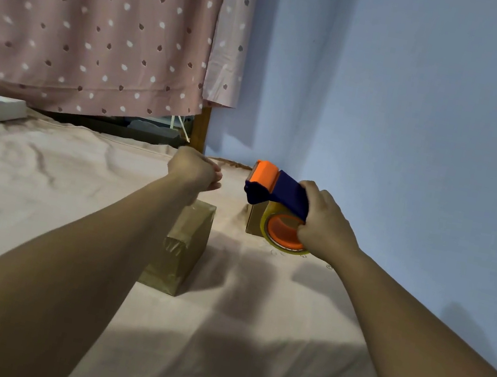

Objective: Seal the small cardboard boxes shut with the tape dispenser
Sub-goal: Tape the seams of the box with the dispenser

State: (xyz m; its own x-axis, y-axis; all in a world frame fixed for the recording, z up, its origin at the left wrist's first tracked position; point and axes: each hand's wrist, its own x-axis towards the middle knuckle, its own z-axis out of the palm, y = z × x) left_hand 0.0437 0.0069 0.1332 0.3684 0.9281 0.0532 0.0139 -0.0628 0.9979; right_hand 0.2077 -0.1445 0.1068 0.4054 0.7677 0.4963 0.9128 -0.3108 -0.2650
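While right hand grips the tape dispenser aloft, left hand is clenched, visibly empty. Near cardboard box on bedsheet looks taped; far box, half hidden, probably remains.

text: none legible | tape dispenser: no brand readable | taped box: no label readable
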